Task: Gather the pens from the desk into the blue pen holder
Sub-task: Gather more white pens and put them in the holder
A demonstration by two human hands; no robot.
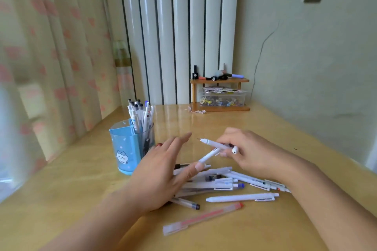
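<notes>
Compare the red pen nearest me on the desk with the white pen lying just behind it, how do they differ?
The red pen has a clear barrel with a red core and a red end; the white pen is opaque white all over. The red pen looks slimmer and straight-sided, while the white pen is thicker, with a clip and a push button. The red pen lies at a slant; the white pen lies nearly level. Both rest loose on the desk, untouched by either hand.

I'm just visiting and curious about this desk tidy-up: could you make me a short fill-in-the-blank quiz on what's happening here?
1. The right hand grips white ____.
2. The pen holder with the cat picture is ____ in colour.
3. The pink pen lies ____ to the camera of the loose pile.
4. The left hand has its fingers ____.

Missing words: pens; blue; nearest; straight
</notes>
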